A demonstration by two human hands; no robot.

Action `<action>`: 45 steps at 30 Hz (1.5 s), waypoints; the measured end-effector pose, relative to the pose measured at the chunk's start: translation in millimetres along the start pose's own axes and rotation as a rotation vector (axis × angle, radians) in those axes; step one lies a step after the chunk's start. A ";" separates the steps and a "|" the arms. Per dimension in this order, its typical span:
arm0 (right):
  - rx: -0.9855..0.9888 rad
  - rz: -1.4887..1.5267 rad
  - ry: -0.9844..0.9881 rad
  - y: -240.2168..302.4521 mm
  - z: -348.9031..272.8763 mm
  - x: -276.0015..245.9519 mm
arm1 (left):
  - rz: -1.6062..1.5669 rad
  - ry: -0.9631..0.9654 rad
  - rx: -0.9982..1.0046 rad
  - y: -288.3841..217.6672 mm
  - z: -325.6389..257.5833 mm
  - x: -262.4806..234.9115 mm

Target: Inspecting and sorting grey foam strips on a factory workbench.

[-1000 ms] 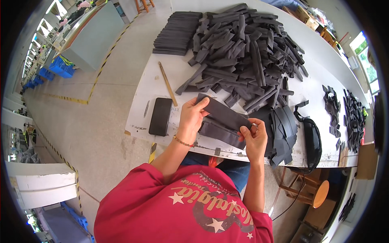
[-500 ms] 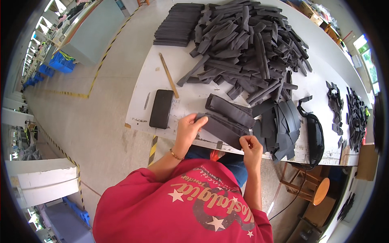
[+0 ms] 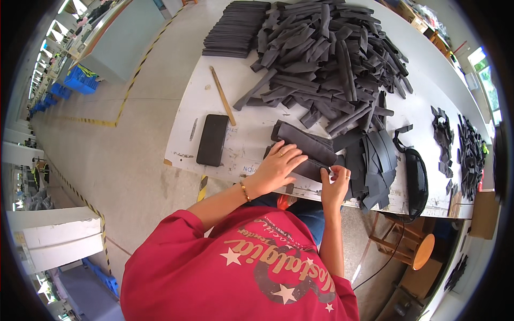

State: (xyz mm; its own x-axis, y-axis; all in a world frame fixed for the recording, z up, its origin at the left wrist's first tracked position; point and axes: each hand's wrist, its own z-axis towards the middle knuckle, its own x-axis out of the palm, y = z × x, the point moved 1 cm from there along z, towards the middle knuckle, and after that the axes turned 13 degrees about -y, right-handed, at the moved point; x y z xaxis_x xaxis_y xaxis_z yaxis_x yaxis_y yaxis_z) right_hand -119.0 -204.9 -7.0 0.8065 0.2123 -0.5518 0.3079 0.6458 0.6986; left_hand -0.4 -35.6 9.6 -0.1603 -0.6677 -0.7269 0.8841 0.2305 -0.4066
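A dark grey fabric strip (image 3: 310, 171) lies near the front edge of the white table, just in front of a small stack of folded strips (image 3: 304, 142). My left hand (image 3: 276, 167) rests on the strip with its fingers stretched out and covers much of its left part. At the strip's right end, my right hand (image 3: 335, 183) pinches the cloth between thumb and fingers. Right of this hand, flat dark pieces (image 3: 372, 166) overlap in a fan.
A big loose pile of dark strips (image 3: 321, 59) fills the table's far side, beside a neat stack (image 3: 235, 29). A black phone (image 3: 212, 140) and a thin wooden stick (image 3: 221, 95) lie to the left. A glossy black device (image 3: 416, 182) stands at right, above a wooden stool (image 3: 424, 251).
My left hand has let go of the strip's left end and moved right, flattening onto it. The strip sits closer to the small stack. My right hand stays at its right end.
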 end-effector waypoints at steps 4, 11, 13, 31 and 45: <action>0.191 0.064 0.113 -2.8 -3.4 9.0 | -0.064 0.003 -0.076 17.2 -12.1 15.1; 0.337 0.094 0.009 -23.5 22.4 4.2 | -0.137 -0.275 -0.237 8.2 19.3 -16.0; 0.336 0.070 0.022 -23.6 28.1 7.5 | -0.205 -0.297 -0.492 34.2 23.5 -12.1; -0.038 -0.233 0.168 3.8 61.6 28.5 | -0.061 -0.096 -0.253 53.2 50.5 -12.6; -0.296 -0.034 0.139 46.9 45.3 5.1 | 0.182 0.367 -0.012 70.5 63.7 34.4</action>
State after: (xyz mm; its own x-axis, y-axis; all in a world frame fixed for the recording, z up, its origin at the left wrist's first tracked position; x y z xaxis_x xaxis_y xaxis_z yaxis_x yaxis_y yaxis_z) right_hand -77.6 -206.8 43.6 0.7154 0.2719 -0.6437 0.1570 0.8351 0.5273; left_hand 84.4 -87.4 -8.9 -0.1499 -0.3186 -0.9360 0.9077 0.3310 -0.2580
